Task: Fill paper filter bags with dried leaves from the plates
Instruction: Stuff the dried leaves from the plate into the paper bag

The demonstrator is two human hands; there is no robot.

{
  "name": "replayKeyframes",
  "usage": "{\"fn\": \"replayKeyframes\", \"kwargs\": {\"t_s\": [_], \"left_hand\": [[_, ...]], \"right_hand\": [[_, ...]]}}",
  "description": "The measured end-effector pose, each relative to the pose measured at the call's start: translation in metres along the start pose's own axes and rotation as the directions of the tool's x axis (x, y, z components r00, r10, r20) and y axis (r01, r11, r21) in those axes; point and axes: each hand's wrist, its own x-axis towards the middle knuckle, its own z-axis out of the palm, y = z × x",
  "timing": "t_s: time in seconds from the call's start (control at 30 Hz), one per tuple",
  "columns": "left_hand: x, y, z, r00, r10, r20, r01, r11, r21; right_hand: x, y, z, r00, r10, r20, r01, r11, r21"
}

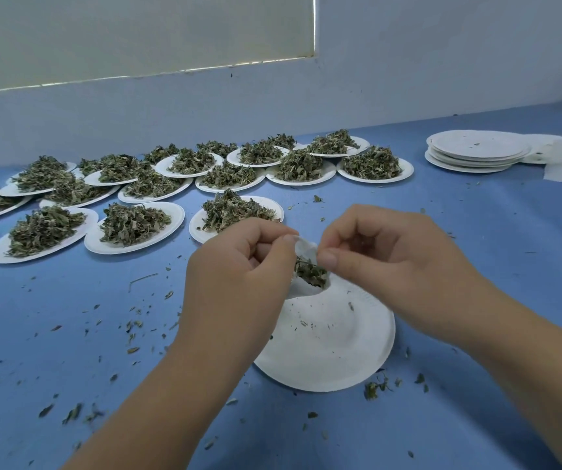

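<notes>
both hands, left (239,266) and right (384,262), are pinching the filter bag (306,266) open above a near, almost bare plate (334,351); leaves are showing inside. heaped plates (130,228) are crowding the far left of the desk (69,334), bare stack (476,150) far right. bag's lower part is hiding behind the left hand.

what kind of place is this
Likely a small tea-packing bench: paper plates heaped with dried leaves, a stack of empty plates, and a paper filter bag pinched by the left hand and right hand.
</notes>
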Motion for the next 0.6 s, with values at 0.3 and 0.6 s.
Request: {"fn": "replayKeyframes", "kwargs": {"t_s": [0.3, 0.6], "left_hand": [[-0.004, -0.002, 0.006, 0.999, 0.006, 0.052, -0.009, 0.999, 0.047], [-0.013, 0.006, 0.011, 0.983, 0.115, 0.141, -0.128, 0.988, 0.084]], "right_hand": [[0.007, 0.017, 0.019, 0.979, 0.177, -0.098, -0.188, 0.974, -0.124], [0.010, 0.016, 0.015, 0.920, 0.376, 0.110, -0.385, 0.920, 0.077]]}}
